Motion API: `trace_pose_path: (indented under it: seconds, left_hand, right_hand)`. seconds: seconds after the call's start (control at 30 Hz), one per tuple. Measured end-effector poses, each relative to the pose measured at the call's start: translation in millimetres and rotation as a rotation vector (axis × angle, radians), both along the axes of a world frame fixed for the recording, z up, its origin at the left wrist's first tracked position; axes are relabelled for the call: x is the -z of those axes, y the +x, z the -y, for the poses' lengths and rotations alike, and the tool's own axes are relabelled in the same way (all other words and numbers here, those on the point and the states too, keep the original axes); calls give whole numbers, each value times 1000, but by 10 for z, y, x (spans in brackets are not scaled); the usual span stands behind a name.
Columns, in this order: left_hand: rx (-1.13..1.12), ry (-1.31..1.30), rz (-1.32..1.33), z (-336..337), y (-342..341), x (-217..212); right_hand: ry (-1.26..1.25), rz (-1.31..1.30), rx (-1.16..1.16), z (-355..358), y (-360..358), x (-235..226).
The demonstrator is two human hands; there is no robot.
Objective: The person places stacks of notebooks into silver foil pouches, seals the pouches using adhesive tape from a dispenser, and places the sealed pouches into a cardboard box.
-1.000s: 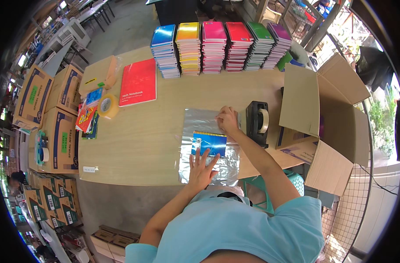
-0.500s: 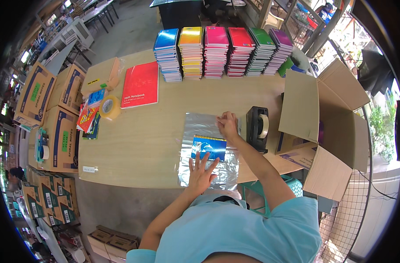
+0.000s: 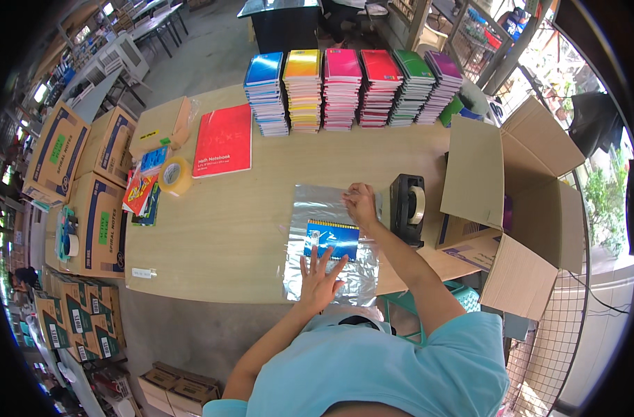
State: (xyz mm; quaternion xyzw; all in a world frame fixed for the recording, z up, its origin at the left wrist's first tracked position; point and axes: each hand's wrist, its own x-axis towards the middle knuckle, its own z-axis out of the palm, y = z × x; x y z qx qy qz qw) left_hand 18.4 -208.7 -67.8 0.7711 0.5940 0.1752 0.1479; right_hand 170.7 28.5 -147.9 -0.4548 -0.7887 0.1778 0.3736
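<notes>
The blue notebook (image 3: 333, 238) is lying on a silver wrapping sheet (image 3: 324, 205) on the tabletop (image 3: 226, 229). It is pressed flat by the left hand (image 3: 319, 274), fingers spread, so nothing slides; the sheet's far edge is pinched in the right hand (image 3: 361, 202), seemingly for folding.

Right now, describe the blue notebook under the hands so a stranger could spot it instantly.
Start at the long wooden table and find the crinkled silver wrapping sheet at its near edge, just left of the black tape dispenser. The blue notebook lies flat on that sheet, between the left hand and the right hand. Unlike the stacked notebooks at the far edge, it lies alone, spiral binding along its top.
</notes>
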Motion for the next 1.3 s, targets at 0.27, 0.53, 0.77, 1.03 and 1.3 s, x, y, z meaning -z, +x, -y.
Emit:
trace_pose_path:
  seconds: [0.27,0.53,0.77,1.03,1.3]
  left_hand:
    - [-27,1,18,34,-6,13]
    - [-6,-17,21,-4,-3,25]
    - [2,-16,34,-17,18,32]
    - [-32,3,-3,34,12,44]
    - [-35,17,-55,-1,33,-35]
  right_hand:
    - [-24,-10,61,105,-98,-36]
    - [-40,110,86,90,19,-14]
    - [27,17,75,40,-39,-52]
    - [-109,247,-35,-72,-84,-540]
    - [-424,461,-271,-413,-53,-791]
